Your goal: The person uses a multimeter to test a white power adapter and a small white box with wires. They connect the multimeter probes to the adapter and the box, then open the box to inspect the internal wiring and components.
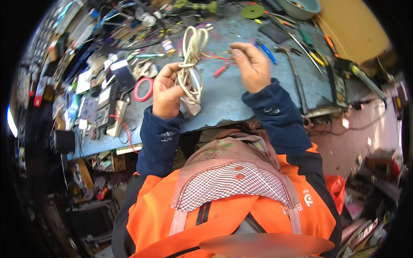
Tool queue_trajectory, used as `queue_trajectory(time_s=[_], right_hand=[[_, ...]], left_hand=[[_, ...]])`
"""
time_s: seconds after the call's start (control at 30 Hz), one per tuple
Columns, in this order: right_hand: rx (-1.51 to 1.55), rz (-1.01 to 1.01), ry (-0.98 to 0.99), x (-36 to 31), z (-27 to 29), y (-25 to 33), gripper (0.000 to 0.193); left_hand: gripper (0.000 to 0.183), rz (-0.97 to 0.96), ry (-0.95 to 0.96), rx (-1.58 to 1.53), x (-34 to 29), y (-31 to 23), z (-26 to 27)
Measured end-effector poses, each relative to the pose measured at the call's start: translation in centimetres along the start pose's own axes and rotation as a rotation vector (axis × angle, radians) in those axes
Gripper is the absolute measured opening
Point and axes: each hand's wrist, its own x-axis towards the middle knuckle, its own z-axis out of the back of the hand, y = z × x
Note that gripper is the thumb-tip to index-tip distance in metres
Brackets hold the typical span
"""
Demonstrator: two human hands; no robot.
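My left hand [169,92] is closed round a looped bundle of off-white cable [192,64], held up over the near edge of the blue bench. Below the bundle, by my palm, hangs a pale, partly hidden piece [192,107] whose kind I cannot make out. Thin red and yellow wires [215,56] run from behind the cable to the fingertips of my right hand [253,66]. Those fingers are pinched together at the wire ends. On the bench between my hands lies a small red-handled tool [220,70].
A hammer [294,73], blue-handled pliers [267,52] and a screwdriver [306,38] lie right of my hands. At left are a roll of pink tape [143,89], a dark phone [123,74] and heaped parts. A grey basin [303,9] stands at the far right of the blue bench [228,103].
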Motion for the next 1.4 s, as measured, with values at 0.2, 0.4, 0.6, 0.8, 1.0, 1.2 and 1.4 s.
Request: queue_trajectory(time_s=[0.2, 0.4, 0.6, 0.8, 1.0, 1.2, 1.4], right_hand=[[0.2, -0.188, -0.02, -3.3, -1.7, 4.8, 0.057], [0.156, -0.19, 0.086, -5.5, -0.3, 7.2, 0.039], [-0.661, 0.015, -0.053, -7.6, -0.9, 8.6, 0.022], [-0.802, 0.139, -0.112, -8.9, -1.4, 10.0, 0.015], [-0.459, 0.104, -0.291, -10.8, -1.1, 7.4, 0.011], [0.617, -0.169, -0.177, -7.2, 3.3, 9.8, 0.02], [0.951, 0.036, -0.188, -4.0, 12.9, 16.6, 0.018]], left_hand=[[0.055, -0.481, -0.091, 1.001, -3.2, 2.5, -6.8], [0.05, -0.004, 0.076, 0.667, -3.5, 1.2, -9.6], [0.021, -0.045, -0.099, 0.563, -4.2, 2.8, -10.6], [0.02, -0.096, -0.315, 0.111, -2.9, 2.6, -11.6], [0.03, 0.177, 0.051, -0.163, -2.4, 1.2, -8.9], [0.116, 0.1, 0.739, 0.279, -4.6, -0.2, -10.3], [0.136, 0.328, 0.784, 0.328, -5.2, -4.9, -7.2]])
